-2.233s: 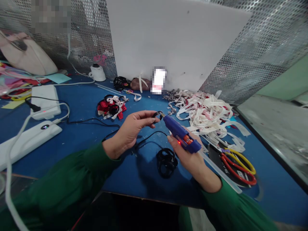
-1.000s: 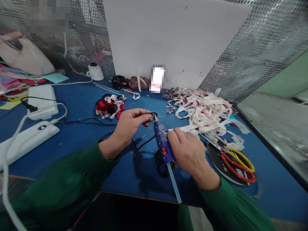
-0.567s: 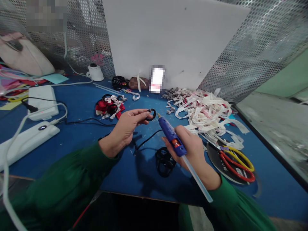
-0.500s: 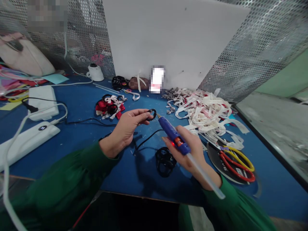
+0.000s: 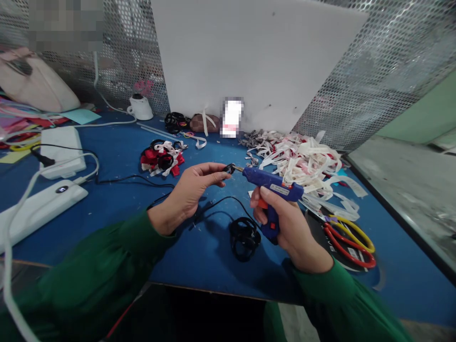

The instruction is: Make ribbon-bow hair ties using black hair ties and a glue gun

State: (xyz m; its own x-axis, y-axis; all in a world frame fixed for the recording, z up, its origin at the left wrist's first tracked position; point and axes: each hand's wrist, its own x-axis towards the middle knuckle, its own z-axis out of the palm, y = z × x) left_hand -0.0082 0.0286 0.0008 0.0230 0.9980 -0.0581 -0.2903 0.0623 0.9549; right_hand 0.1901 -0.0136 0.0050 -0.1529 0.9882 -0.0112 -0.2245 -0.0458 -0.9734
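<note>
Two hands are at work above the blue tabletop; the left hand pinches a small black hair tie between thumb and fingertips; the right hand is closed around the grip of a blue glue gun, its nozzle touching the tie; a heap of black hair ties lies below on the tabletop; white ribbon scraps and scissors lie to the right.

Glue gun looks like smooth blue plastic, table a matt blue top, ribbon scraps soft cloth, far screen perforated shiny metal.
</note>
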